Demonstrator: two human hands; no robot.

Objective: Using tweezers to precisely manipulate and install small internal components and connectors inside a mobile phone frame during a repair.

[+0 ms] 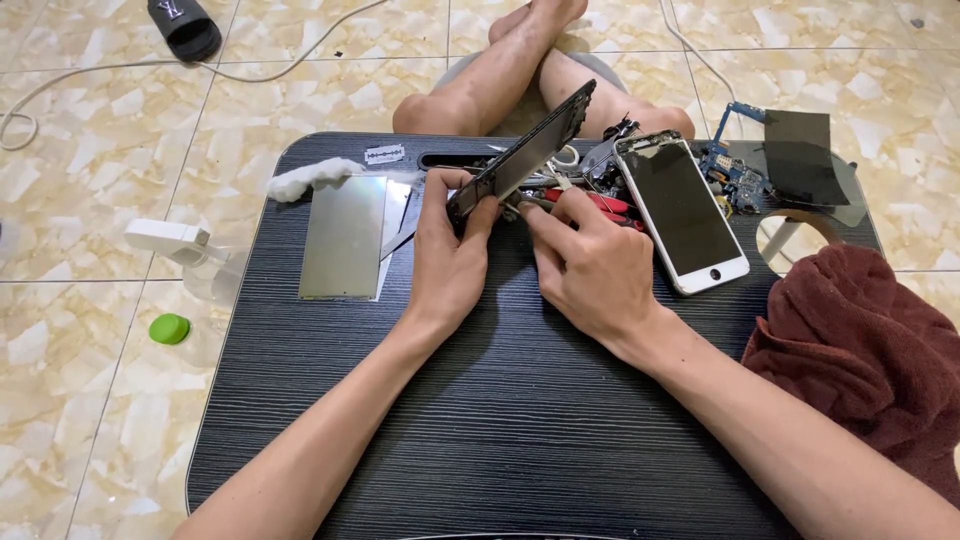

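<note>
My left hand grips the near end of a dark phone frame, which is tilted up on edge over the black lap table. My right hand is closed at the frame's lower edge, pinching a thin metal tool whose tip meets the frame. Under my right fingers lie red-handled pliers and other small tools. A white-bordered phone screen lies face up just right of my right hand.
A shiny metal plate, a cotton wad and a razor blade lie left of my hands. Blue circuit parts and a dark film sit at the far right. A maroon cloth covers the right edge. A spray bottle stands on the floor.
</note>
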